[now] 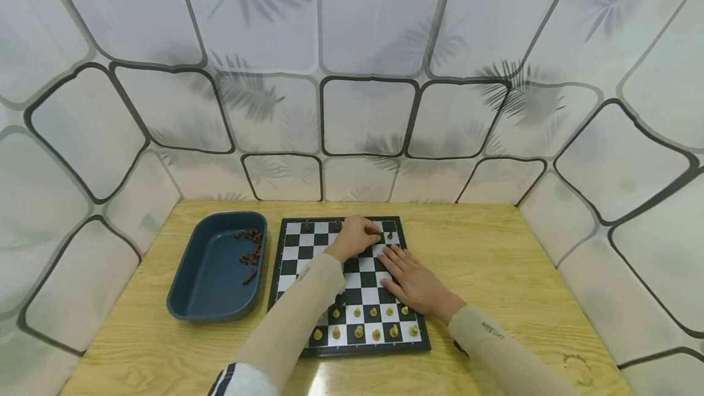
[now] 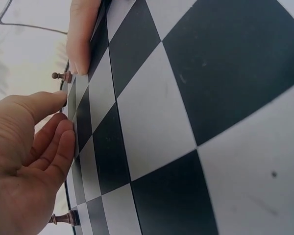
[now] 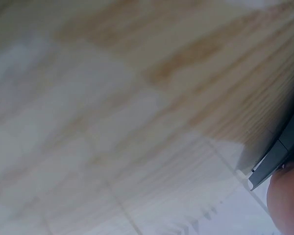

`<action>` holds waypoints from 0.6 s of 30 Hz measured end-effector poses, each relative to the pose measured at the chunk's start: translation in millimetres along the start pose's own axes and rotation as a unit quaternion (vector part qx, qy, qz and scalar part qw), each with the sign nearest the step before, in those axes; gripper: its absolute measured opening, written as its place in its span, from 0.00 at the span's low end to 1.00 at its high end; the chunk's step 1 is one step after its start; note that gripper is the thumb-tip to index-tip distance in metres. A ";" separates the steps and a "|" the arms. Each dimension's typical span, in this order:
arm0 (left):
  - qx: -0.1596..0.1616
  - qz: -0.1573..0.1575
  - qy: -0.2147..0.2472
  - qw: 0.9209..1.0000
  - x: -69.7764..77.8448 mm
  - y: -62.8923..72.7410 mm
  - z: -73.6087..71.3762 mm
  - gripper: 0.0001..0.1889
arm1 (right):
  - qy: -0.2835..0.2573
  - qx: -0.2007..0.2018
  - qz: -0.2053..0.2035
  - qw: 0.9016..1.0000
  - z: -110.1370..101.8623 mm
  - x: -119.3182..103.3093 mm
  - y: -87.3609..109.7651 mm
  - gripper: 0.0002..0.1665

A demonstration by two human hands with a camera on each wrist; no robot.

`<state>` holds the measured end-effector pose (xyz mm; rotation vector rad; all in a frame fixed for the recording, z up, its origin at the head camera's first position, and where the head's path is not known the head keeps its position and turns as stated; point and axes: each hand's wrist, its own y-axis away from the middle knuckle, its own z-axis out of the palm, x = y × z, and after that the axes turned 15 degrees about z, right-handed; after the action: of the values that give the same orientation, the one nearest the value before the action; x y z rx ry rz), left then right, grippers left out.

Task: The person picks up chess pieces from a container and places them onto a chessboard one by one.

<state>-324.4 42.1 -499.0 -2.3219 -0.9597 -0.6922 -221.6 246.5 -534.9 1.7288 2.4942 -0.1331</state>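
Note:
A black-and-white chessboard lies on the table. My left hand reaches over its far rows, thumb and fingers pinching a small dark brown chess piece, mostly hidden by the fingertips. Just right of them stands a brown pawn, also visible in the left wrist view as a pawn at the board's edge. Another brown piece shows below the left hand there. My right hand rests flat on the board's right side, fingers straight. In the right wrist view, only part of that hand shows beside the dark board edge.
Left of the board sits a blue bin holding several loose brown pieces. Gold pieces stand in two rows on the near side, partly hidden by the left arm. Patterned walls enclose the wooden table.

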 end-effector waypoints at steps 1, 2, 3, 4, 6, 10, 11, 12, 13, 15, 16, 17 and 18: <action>-0.001 0.001 -0.001 1.000 0.3 -0.3 0.1 0.09 | -0.001 0.000 0.000 1.000 -0.4 0.1 0.1 0.39; -0.003 0.001 -0.002 1.000 0.4 -0.6 0.3 0.09 | -0.003 0.000 0.000 1.000 -0.8 0.1 0.2 0.39; -0.004 0.001 -0.003 1.000 0.5 -1.0 0.6 0.09 | -0.004 0.001 0.000 1.000 -0.9 0.2 0.3 0.39; -0.004 0.001 -0.004 1.000 0.4 -1.2 0.9 0.09 | -0.004 0.001 -0.001 1.000 -1.2 0.2 0.3 0.39; -0.006 0.002 -0.009 1.000 0.1 -1.9 1.8 0.09 | -0.002 0.004 -0.002 1.000 -0.6 0.6 0.4 0.39; -0.007 0.007 -0.017 1.000 -0.4 -3.2 3.3 0.09 | 0.002 0.001 0.001 1.000 0.6 1.3 0.4 0.39; -0.008 0.006 -0.018 1.000 -0.3 -3.5 3.5 0.09 | 0.002 0.000 0.001 1.000 0.7 1.3 0.3 0.39; -0.008 0.006 -0.019 1.000 -0.2 -3.8 3.6 0.09 | 0.002 0.000 0.002 1.000 0.7 1.3 0.3 0.39; -0.009 0.004 -0.020 1.000 0.0 -4.0 3.8 0.09 | 0.002 0.000 0.001 1.000 0.7 1.2 0.2 0.39; -0.012 0.000 -0.021 1.000 0.4 -4.3 4.1 0.09 | 0.001 0.000 0.001 1.000 0.4 1.0 0.1 0.39; -0.013 -0.003 -0.023 1.000 0.5 -4.3 4.2 0.09 | 0.002 0.000 0.000 1.000 0.3 0.9 0.2 0.39; -0.014 -0.004 -0.024 1.000 0.7 -4.3 4.3 0.09 | 0.002 0.000 0.000 1.000 0.2 0.8 0.3 0.39; -0.016 -0.005 -0.025 1.000 0.7 -4.4 4.4 0.09 | 0.003 0.001 -0.001 1.000 0.2 0.7 0.4 0.39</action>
<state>-326.1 47.9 -500.6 -2.3732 -0.9895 -0.6615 -221.4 247.3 -535.2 1.7315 2.5003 -0.1309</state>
